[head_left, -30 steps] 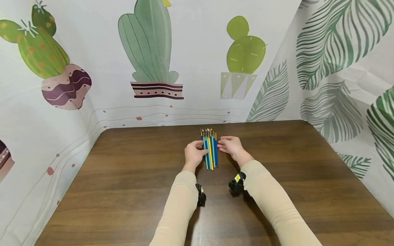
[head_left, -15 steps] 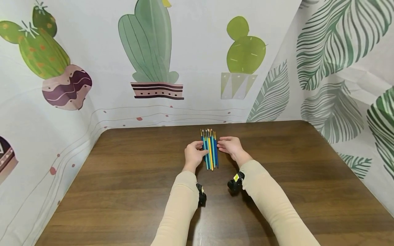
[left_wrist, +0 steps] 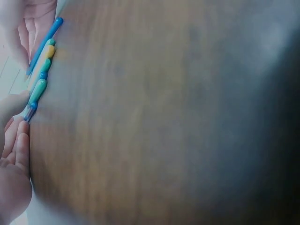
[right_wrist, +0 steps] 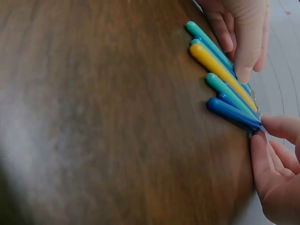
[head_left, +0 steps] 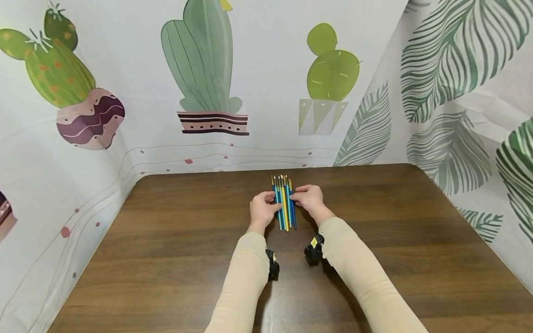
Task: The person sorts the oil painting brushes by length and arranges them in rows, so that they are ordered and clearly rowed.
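Several slim paintbrushes lie side by side near the table's far edge, bristles pointing away. A yellow brush [head_left: 285, 210] shows among blue and teal ones. My left hand [head_left: 261, 210] is on the left of the row, its thumb pressing over the handles and its fairly straight fingers along the side. On the right, my right hand [head_left: 309, 198] pinches the outermost dark blue brush [right_wrist: 229, 112] between thumb and finger. That brush's handle end sits slightly apart from the others in the left wrist view.
The brown wooden table [head_left: 179, 259] has its far edge just behind the bristles. Behind it hangs a pale cloth [head_left: 275, 83] printed with cacti and leaves. Black wrist cameras [head_left: 314, 249] sit under both sleeves.
My right hand has moved a little left and its fingers have closed on the rightmost blue brush, whose handle end has shifted slightly. My left hand has stayed in place.
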`<state>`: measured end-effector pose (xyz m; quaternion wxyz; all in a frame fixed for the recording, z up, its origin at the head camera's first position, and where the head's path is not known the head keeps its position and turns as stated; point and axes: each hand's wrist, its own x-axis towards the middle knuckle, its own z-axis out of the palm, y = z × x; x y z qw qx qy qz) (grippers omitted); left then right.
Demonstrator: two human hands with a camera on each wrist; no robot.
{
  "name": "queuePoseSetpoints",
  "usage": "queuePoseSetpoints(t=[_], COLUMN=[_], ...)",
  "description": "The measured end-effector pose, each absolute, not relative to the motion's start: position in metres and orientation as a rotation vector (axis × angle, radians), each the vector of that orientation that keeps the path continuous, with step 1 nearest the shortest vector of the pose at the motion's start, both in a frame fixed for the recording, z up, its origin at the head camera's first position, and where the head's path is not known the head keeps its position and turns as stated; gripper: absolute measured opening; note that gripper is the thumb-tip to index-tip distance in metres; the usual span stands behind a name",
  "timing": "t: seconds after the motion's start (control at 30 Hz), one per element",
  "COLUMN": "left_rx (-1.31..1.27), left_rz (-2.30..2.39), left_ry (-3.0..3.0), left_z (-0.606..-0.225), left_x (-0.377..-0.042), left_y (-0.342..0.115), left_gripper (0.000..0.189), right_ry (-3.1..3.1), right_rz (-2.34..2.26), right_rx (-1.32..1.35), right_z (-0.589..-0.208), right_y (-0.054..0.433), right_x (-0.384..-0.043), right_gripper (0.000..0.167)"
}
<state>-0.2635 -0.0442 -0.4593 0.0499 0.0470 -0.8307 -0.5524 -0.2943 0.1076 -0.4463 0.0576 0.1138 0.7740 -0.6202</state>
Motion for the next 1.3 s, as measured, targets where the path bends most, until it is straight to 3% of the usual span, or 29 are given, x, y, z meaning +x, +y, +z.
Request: queuePoseSetpoints(t=[0.57,1.3], left_rx=[0.153,0.155], left_rz=[-1.665,-1.669], left_ry=[-2.543,-2.517], left_z=[-0.458,-0.459], left_x=[-0.263,-0.261], left_y=[-0.044,-0.043], left_gripper=[0.038,0.036], right_ry=[2.422,2.258], right_rz=[-1.84,-1.944], right_rx=[0.354,0.401], right_z=[-0.444,-0.443], right_y=[0.104,0.121], right_x=[-0.296,-0.295], right_gripper=[0.032,0.034])
